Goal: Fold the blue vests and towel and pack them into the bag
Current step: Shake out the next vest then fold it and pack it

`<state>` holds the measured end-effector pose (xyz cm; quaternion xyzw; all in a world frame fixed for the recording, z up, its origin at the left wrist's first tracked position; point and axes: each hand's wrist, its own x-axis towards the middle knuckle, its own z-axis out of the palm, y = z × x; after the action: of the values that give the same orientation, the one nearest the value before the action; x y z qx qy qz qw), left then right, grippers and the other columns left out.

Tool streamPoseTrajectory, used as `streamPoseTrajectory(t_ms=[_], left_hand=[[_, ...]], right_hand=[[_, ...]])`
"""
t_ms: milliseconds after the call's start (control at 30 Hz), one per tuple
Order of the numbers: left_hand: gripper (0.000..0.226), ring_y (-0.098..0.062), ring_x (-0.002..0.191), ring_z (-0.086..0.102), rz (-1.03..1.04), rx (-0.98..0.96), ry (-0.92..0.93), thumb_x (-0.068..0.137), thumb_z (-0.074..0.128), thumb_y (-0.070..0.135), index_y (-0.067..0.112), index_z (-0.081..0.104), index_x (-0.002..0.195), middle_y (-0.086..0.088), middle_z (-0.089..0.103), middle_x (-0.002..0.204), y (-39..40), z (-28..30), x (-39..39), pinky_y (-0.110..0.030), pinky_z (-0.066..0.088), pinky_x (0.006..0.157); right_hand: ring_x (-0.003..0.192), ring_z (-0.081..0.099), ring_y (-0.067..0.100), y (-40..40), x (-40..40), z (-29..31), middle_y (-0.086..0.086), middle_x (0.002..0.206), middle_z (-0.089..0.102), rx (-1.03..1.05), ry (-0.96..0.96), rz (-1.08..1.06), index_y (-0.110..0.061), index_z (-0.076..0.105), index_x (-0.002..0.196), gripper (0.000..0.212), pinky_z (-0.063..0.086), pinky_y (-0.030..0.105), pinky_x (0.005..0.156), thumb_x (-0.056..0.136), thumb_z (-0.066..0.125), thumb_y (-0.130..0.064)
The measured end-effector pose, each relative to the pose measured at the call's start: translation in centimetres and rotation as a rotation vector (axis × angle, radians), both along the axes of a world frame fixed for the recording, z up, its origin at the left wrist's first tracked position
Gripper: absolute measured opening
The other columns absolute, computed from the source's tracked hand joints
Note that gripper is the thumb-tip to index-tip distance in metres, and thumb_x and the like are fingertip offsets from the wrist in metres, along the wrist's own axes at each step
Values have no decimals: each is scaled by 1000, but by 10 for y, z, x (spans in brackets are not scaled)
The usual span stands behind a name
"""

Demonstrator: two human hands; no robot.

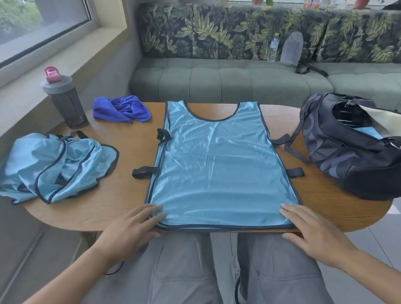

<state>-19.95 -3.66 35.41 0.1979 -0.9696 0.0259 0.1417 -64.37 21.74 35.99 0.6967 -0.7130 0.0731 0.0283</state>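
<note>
A light blue vest [216, 165] lies spread flat on the wooden table [113, 200], neck hole at the far end. My left hand [130, 228] rests with straight fingers on its near left corner. My right hand [311, 234] lies flat at its near right corner, fingertips touching the hem. A crumpled heap of light blue vests [52, 167] sits at the table's left. A bunched dark blue towel [123, 108] lies at the far side. The dark bag [363, 144] stands open at the right, with something light blue showing inside.
A grey bottle with a pink lid [64, 101] stands at the far left of the table beside the windowsill. A green sofa [235, 74] runs behind the table, with a grey pouch and a clear bottle on it. My knees are under the near edge.
</note>
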Motion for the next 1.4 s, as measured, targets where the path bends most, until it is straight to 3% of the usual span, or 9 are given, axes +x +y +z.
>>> streamPoseTrajectory(t_ms=[100, 233, 367, 433, 567, 867, 1033, 1233, 1400], left_hand=[[43, -28, 113, 66, -31, -83, 62, 98, 52, 42, 12, 71, 122, -6, 68, 125, 10, 0, 0, -40, 59, 87], [31, -29, 99, 65, -28, -105, 81, 82, 67, 0, 10, 69, 112, -5, 68, 115, 23, 1, 0, -42, 55, 79], [40, -23, 81, 59, 48, -29, 64, 72, 69, -9, 15, 67, 103, 4, 65, 97, 28, 3, 0, -38, 48, 75], [29, -24, 77, 60, 123, 79, 117, 80, 65, 0, 19, 64, 101, 6, 62, 86, 33, 7, 0, -37, 46, 72], [10, -14, 76, 61, 358, 406, 378, 99, 55, 27, 26, 64, 93, 12, 67, 81, 53, 28, -11, -33, 46, 66], [21, -21, 73, 61, 573, 770, 507, 102, 57, 29, 23, 63, 84, 0, 65, 72, 48, 32, -38, -40, 48, 68], [30, -25, 68, 55, 699, 828, 634, 102, 56, 28, 16, 61, 76, -3, 61, 68, 18, 33, -53, -39, 39, 60], [28, -30, 74, 61, 862, 786, 660, 102, 52, 29, 19, 59, 78, -5, 63, 74, -18, 43, -70, -44, 50, 67], [25, -33, 72, 60, 982, 657, 579, 101, 47, 30, 22, 51, 78, -6, 60, 73, -23, 22, -74, -46, 52, 71]], right_hand=[[132, 53, 19, 5, -4, -7, 2, 144, 56, -51, 39, 29, -8, 60, 138, 59, 45, 34, 109, 89, 65, -42], [114, 63, 25, 11, 0, -13, 7, 127, 66, -179, 24, 36, -5, 70, 120, 54, 48, 36, 100, 70, 89, -5], [97, 63, 25, 17, 7, -11, 3, 106, 69, -270, -16, 48, -8, 71, 103, 46, 48, 33, 87, 64, 75, 17], [88, 61, 23, 18, 12, -7, 0, 94, 65, -283, -76, -5, -11, 69, 97, 42, 49, 34, 75, 66, 75, 17], [85, 54, 6, 18, 29, 9, -9, 93, 58, -304, -487, -311, -22, 61, 100, 26, 42, 24, 67, 88, 69, 0], [101, 59, 17, -23, 56, 9, -2, 110, 66, -404, -797, -601, -20, 60, 110, 22, 45, 32, 83, 99, 50, -4], [81, 65, 15, -70, 25, 47, -7, 90, 68, -184, -773, -523, -24, 64, 97, 11, 45, 29, 62, 101, 55, -20], [102, 63, 11, -126, -18, 96, -10, 107, 69, -221, -812, -566, -26, 66, 113, 17, 49, 34, 89, 99, 59, -31], [73, 70, 14, -92, 29, 72, -5, 77, 76, -168, -908, -568, -15, 71, 95, 16, 53, 21, 62, 99, 56, -19]])
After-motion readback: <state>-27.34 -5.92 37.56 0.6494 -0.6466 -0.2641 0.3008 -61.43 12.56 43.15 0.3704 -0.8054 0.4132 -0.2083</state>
